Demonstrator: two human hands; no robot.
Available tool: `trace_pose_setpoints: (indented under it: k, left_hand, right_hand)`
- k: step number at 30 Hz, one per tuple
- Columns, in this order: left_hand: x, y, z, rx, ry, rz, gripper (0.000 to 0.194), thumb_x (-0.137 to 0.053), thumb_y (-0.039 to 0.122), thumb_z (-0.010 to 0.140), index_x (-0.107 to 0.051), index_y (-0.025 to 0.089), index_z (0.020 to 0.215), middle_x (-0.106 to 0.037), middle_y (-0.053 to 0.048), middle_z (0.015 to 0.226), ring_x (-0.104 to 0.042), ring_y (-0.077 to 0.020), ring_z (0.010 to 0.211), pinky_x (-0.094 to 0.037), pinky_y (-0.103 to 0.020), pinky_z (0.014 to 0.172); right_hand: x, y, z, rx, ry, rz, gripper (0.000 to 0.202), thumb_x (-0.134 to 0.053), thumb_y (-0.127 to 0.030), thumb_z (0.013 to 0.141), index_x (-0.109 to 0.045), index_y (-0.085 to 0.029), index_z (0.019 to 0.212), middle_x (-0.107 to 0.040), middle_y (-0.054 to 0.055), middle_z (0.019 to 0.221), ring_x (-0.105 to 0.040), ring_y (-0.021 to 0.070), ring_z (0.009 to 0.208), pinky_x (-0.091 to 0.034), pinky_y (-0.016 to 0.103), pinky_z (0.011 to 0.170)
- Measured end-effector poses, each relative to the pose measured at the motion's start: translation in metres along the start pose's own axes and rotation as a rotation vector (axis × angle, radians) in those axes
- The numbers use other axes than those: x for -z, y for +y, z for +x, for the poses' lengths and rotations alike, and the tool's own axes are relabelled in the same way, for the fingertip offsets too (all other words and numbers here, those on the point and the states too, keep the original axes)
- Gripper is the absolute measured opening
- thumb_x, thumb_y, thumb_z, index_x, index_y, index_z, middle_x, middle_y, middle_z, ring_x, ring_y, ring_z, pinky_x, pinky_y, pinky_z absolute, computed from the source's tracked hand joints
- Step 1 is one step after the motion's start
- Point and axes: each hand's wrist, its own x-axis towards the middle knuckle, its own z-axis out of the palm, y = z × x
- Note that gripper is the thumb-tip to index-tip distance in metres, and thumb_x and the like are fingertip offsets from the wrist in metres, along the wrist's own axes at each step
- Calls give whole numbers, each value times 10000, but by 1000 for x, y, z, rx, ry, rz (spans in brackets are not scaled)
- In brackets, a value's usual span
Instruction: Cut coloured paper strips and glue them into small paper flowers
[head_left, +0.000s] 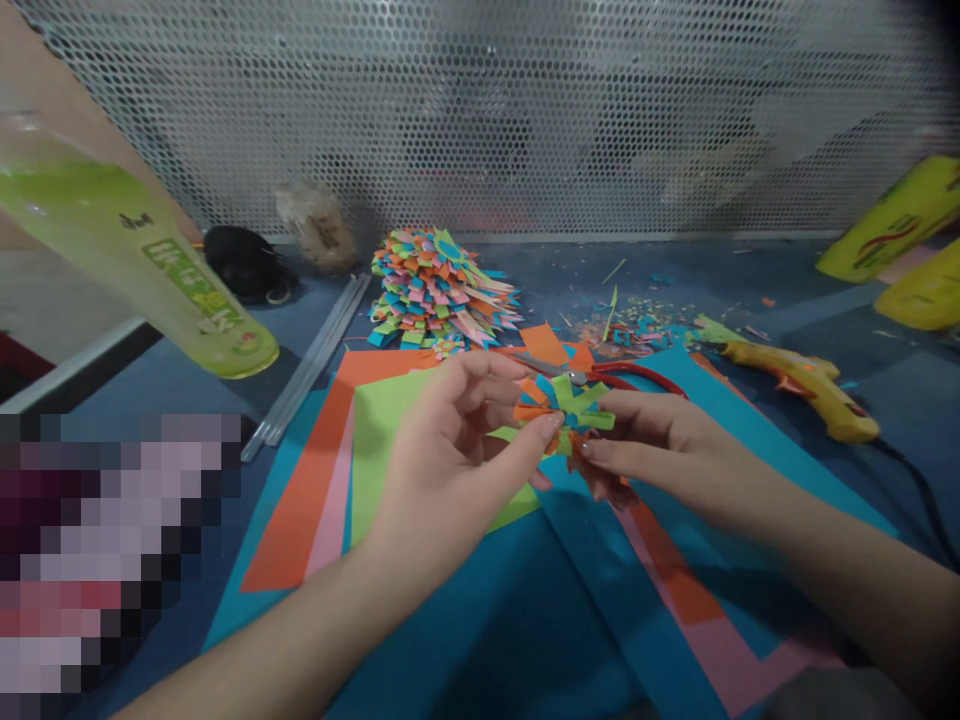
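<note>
A small flower of looped orange, green and blue paper strips (566, 410) is held up between both hands in the middle of the head view. My left hand (457, 440) pinches its left side, with the thumb on the front near the centre. On the right side, my right hand (660, 440) grips the lower edge between thumb and fingers. Just behind the flower, red-handled scissors (637, 375) lie on the paper. Under the hands are large sheets: blue (487, 610), orange (300, 500), light green (382, 430) and pink (720, 660).
A multicoloured paper-strip piece (427, 290) stands at the back. Paper scraps (652, 325) and a yellow glue gun (810, 385) are to the right. Clear sticks (307, 365), a green drink bottle (165, 260) and a blurred-out object (97, 540) are left. A perforated metal panel (487, 110) rises behind.
</note>
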Motion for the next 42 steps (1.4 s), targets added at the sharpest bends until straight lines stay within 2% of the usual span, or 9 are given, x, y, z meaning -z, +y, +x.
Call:
trace_pose_setpoints:
  k: [7,11,14,18,23,26,28,33,42]
  left_hand:
    - [3,1,5,136,13,-210,253,-687,136,684,-509,181,858,-557,70,653,-578,-62,449,-526,-165,415]
    - [8,-2,9,436,-24,-420,199,-652,146,726,-531,161,883,-557,69,568,-526,-41,366,-498,-146,392]
    - [8,-3,8,622,-147,-489,192,-637,141,739,-546,161,907,-536,67,483,-482,-40,327,-434,-126,341]
    - [6,-1,6,709,-263,-485,202,-619,187,762,-537,172,946,-553,50,499,-496,-53,340,-404,-131,337]
    - [8,1,8,654,-180,-313,215,-544,363,799,-521,175,901,-592,-9,661,-550,-94,475,-393,-162,346]
    - [14,2,11,485,-19,-151,289,-578,449,754,-570,188,878,-532,15,709,-465,-50,480,-293,-125,344]
    - [19,5,13,324,16,-81,269,-601,424,748,-602,206,905,-541,11,759,-474,-54,551,-304,-127,393]
    - [25,15,14,123,-118,30,239,-639,280,748,-634,223,980,-634,-11,827,-547,-94,705,-386,-175,523]
    - [24,14,12,104,-145,163,320,-693,288,698,-638,207,1003,-641,-19,789,-585,-129,748,-452,-221,620]
  right_hand:
    - [6,0,0,66,2,22,92,-504,-238,757,-555,-173,798,-600,10,667,-514,94,526,-380,204,453]
    - [7,2,1,343,282,-353,305,-517,-120,733,-544,-199,1026,-607,48,966,-561,128,745,-451,226,571]
    - [6,4,1,513,298,-587,476,-540,-141,771,-453,-228,1231,-536,73,1181,-554,154,881,-481,255,658]
    - [7,5,3,583,230,-707,238,-536,-196,816,-609,-244,1037,-627,50,1035,-573,173,904,-476,276,724]
    - [9,2,5,448,230,-547,139,-562,-303,822,-641,-202,770,-628,35,774,-575,152,729,-459,258,636]
    - [9,2,6,272,130,-283,181,-607,-347,785,-604,-184,706,-599,11,701,-572,130,684,-462,232,605]
    - [9,2,5,174,37,-177,216,-622,-372,767,-586,-179,678,-587,-5,651,-551,102,605,-448,209,551]
    - [9,-3,2,107,-74,-109,240,-635,-394,756,-590,-173,674,-589,-18,609,-542,79,556,-447,187,534]
    - [10,1,1,108,-113,-157,216,-610,-382,787,-634,-167,786,-622,3,668,-566,87,580,-459,189,533]
